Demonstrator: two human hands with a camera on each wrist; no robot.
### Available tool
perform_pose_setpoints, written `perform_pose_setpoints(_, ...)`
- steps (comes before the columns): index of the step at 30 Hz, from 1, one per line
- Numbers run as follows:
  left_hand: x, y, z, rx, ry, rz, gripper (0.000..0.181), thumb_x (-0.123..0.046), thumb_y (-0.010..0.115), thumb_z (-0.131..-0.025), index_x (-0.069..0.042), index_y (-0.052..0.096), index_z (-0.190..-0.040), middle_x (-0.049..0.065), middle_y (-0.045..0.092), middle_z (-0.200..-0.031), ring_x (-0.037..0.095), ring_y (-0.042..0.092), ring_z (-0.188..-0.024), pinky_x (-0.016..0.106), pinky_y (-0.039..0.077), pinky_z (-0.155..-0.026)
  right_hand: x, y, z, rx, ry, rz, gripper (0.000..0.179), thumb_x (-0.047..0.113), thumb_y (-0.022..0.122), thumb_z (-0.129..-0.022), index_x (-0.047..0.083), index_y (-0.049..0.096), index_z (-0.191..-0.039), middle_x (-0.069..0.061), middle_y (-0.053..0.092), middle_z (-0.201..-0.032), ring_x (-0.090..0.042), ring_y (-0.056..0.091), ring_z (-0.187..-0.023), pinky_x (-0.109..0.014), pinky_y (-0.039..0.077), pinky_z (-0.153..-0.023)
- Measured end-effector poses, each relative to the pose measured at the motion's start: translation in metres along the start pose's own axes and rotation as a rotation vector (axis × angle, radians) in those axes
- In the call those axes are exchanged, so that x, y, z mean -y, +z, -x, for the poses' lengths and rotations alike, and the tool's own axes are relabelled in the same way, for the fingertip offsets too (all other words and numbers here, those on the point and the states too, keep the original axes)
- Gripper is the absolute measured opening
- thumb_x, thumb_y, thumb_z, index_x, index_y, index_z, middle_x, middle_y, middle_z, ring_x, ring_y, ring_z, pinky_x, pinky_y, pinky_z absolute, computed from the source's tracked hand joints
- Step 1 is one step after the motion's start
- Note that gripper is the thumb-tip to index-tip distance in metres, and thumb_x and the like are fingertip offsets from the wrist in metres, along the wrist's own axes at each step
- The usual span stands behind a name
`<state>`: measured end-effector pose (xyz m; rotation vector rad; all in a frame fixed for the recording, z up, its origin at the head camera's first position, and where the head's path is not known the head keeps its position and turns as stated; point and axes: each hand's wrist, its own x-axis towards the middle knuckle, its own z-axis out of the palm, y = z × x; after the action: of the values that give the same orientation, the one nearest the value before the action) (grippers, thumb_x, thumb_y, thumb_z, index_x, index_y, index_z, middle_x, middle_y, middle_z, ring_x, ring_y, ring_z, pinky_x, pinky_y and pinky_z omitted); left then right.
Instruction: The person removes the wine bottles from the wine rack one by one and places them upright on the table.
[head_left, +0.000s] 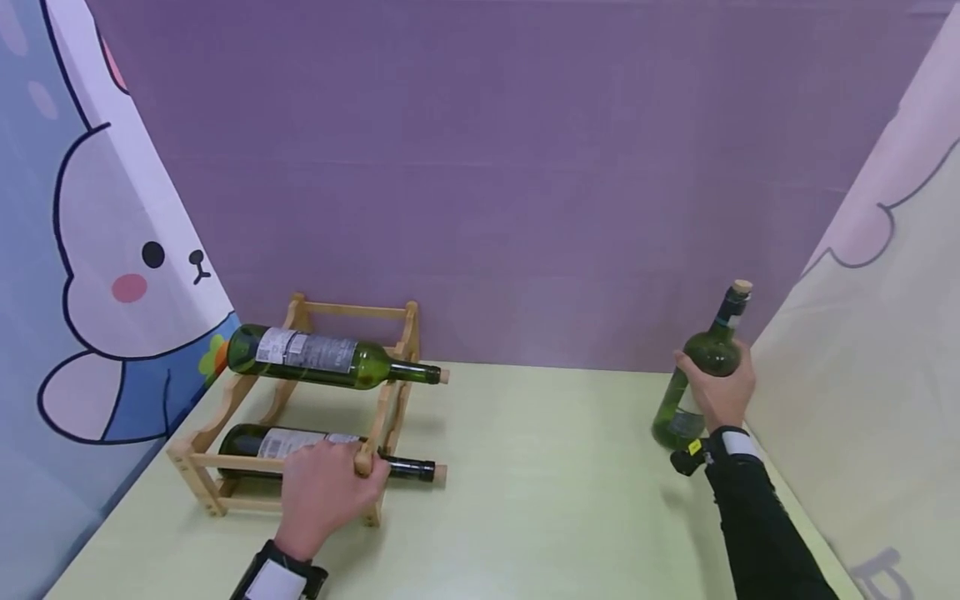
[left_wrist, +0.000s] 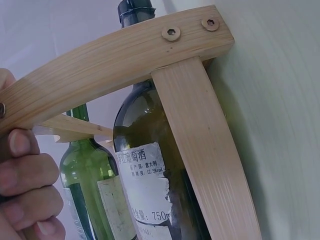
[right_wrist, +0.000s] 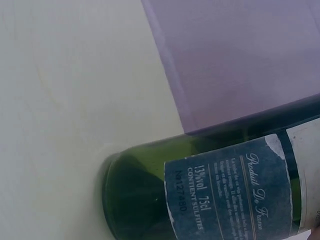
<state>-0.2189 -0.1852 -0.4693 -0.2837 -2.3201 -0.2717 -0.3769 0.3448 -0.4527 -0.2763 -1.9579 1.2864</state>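
At the left of the head view stands a wooden wine rack (head_left: 197,460), its rail and screws close up in the left wrist view. My left hand (head_left: 326,492) grips the rack's near front corner, fingers (left_wrist: 35,175) curled at the wood. One green wine bottle (head_left: 371,367) lies across the rack's upper level, and a darker wine bottle (head_left: 240,442) lies on the lower level, partly behind my hand. Over at the right, my right hand (head_left: 722,390) holds a corked green wine bottle (head_left: 672,412) round its body, neck up and leaning right. Whether its base touches the table I cannot tell.
Both bottles lie on the pale table (head_left: 540,475) side of the rack, corks pointing right. A purple backdrop (head_left: 525,183) rises behind the table. Printed cloth walls bound it, a rabbit-patterned one (head_left: 112,200) at left and a pale one (head_left: 862,358) at right.
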Motion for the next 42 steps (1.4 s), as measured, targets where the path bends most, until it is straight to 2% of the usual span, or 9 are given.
perform_pose_setpoints(12, 0.001, -0.001, 0.000, 0.029, -0.015, -0.008, 0.044, -0.033, 0.059, -0.072, -0.026, 0.024, -0.047, -0.015, 0.012, -0.048, 0.007, 0.018, -0.039, 0.027, 0.011, -0.039, -0.005, 0.007, 0.003, 0.000, -0.010, -0.025, 0.077, 0.038, 0.086, -0.069, 0.013, 0.053, -0.133, 0.002, 0.056, -0.118, -0.013, 0.052, -0.107, -0.036, 0.040, -0.092)
perform_pose_setpoints(19, 0.000, 0.001, -0.001, 0.012, -0.006, -0.008, 0.044, -0.033, 0.058, -0.073, -0.026, 0.024, -0.047, -0.014, 0.012, -0.049, 0.008, 0.018, -0.039, 0.027, 0.011, -0.039, -0.006, 0.005, 0.003, 0.013, 0.019, -0.018, 0.078, 0.039, 0.085, -0.071, 0.014, 0.051, -0.136, -0.001, 0.055, -0.121, -0.016, 0.051, -0.110, -0.041, 0.040, -0.095)
perform_pose_setpoints(28, -0.001, 0.001, 0.000, -0.018, -0.018, -0.015, 0.043, -0.032, 0.058, -0.071, -0.026, 0.022, -0.049, -0.013, 0.012, -0.051, 0.009, 0.018, -0.040, 0.028, 0.009, -0.040, -0.008, 0.005, 0.006, 0.053, 0.053, -0.030, 0.080, 0.040, 0.085, -0.070, 0.019, 0.048, -0.138, -0.004, 0.053, -0.127, -0.020, 0.048, -0.116, -0.046, 0.034, -0.102)
perform_pose_setpoints(42, -0.002, 0.002, 0.000, -0.044, -0.004, -0.026, 0.043, -0.033, 0.057, -0.072, -0.026, 0.022, -0.047, -0.013, 0.011, -0.050, 0.010, 0.017, -0.039, 0.028, 0.008, -0.040, -0.012, 0.006, 0.004, 0.096, 0.088, -0.096, 0.080, 0.042, 0.086, -0.069, 0.022, 0.047, -0.136, 0.000, 0.054, -0.124, -0.016, 0.049, -0.114, -0.041, 0.035, -0.099)
